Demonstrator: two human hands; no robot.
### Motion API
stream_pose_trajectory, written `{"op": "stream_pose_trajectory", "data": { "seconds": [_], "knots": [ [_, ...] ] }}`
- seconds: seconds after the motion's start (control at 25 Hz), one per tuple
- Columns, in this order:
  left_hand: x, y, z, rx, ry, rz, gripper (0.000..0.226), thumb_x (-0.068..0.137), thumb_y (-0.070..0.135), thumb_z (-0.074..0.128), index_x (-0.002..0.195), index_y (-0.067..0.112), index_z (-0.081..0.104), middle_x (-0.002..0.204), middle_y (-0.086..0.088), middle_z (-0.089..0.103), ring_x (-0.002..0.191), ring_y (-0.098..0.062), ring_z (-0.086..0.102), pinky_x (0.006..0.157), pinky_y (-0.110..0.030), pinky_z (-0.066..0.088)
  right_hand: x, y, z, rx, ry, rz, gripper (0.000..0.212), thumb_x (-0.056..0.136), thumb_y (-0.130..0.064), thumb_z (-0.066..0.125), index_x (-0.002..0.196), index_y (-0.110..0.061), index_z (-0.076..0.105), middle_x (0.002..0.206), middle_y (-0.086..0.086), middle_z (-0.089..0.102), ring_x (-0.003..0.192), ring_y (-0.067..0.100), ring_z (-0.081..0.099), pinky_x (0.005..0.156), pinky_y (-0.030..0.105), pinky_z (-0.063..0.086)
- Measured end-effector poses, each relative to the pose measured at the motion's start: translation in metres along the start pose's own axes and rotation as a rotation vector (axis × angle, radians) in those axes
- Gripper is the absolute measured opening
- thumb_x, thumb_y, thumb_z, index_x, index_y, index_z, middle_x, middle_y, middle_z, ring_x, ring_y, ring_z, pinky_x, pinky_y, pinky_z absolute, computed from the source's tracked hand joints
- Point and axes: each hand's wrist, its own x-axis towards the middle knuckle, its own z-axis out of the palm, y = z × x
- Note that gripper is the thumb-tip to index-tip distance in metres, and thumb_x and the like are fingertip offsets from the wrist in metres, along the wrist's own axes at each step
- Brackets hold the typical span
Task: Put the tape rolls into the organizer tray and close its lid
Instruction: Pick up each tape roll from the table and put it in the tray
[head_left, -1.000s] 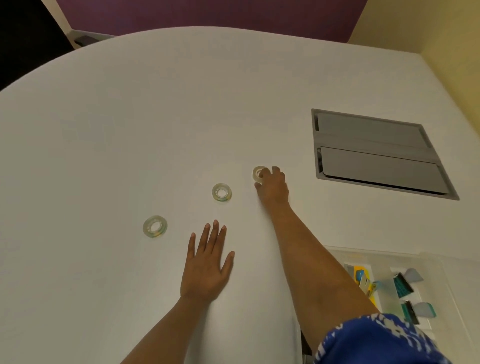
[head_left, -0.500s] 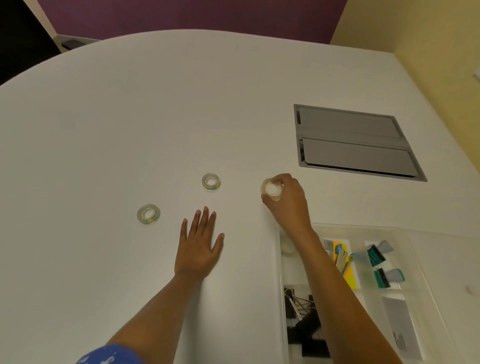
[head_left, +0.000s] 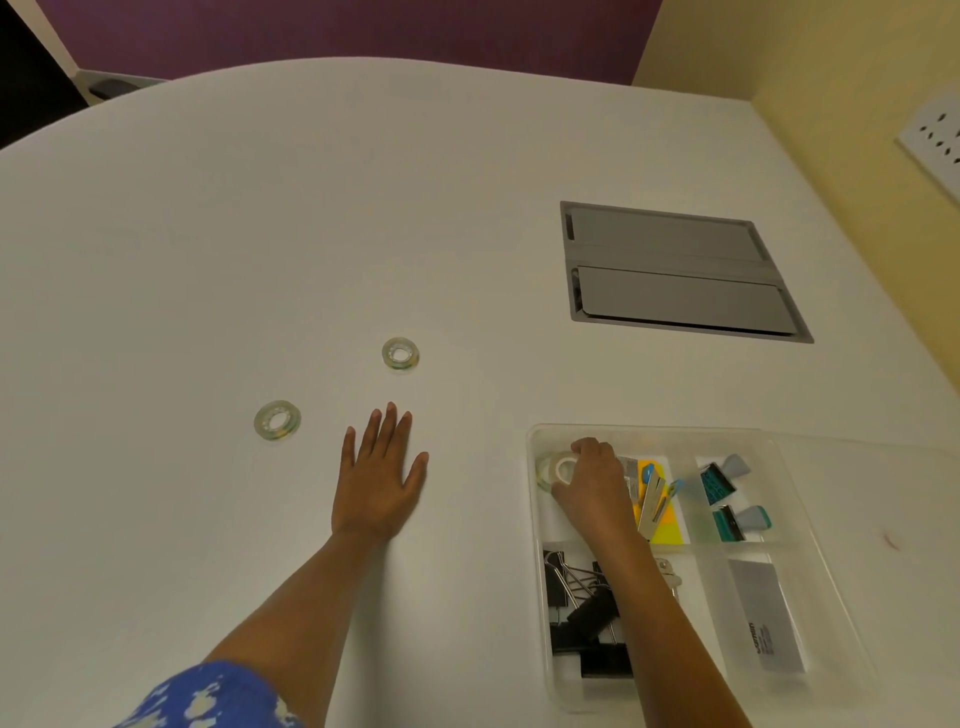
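From the head camera, the right hand (head_left: 592, 480) is gripping one tape roll (head_left: 555, 469) inside the organizer tray (head_left: 535, 525), in its far-left compartment. The left hand (head_left: 378, 480) is lying flat and empty on the table (head_left: 260, 234). Two tape rolls (head_left: 400, 354) (head_left: 277, 420) are waiting outside, and the lid is not closed.

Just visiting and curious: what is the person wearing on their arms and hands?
Both hands are bare: no gloves, rings, watch or wristbands show on the left hand or right hand. Both forearms are uncovered. A blue sleeve with a pale blotchy pattern shows on the left upper arm.
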Motion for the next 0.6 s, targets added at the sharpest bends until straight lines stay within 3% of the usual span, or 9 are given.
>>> {"op": "stream_pose_trajectory", "data": {
  "seconds": [0.36,0.6],
  "knots": [
    [0.0,0.0,-0.002,-0.017,0.003,0.003,0.064,0.093,0.052,0.011,0.15,0.028,0.001,0.16,0.009,-0.006,0.145,-0.005,-0.013,0.121,-0.039,-0.008,-0.006,-0.007,0.001,0.027,0.16,0.006,0.044,0.087,-0.007,0.064,0.127,-0.01,0.046,0.132,0.009,0.044,0.118,0.023,0.049,0.078,0.024,0.045],
    [0.0,0.001,-0.001,-0.016,0.015,0.005,0.062,0.094,0.052,0.013,0.15,0.028,0.002,0.16,0.009,-0.005,0.144,-0.005,-0.013,0.121,-0.04,-0.006,0.003,-0.061,-0.008,0.128,0.285,-0.228,0.029,0.091,-0.012,0.061,0.119,-0.015,0.055,0.126,0.005,0.051,0.116,0.016,0.048,0.072,0.02,0.04]
  ]
}}
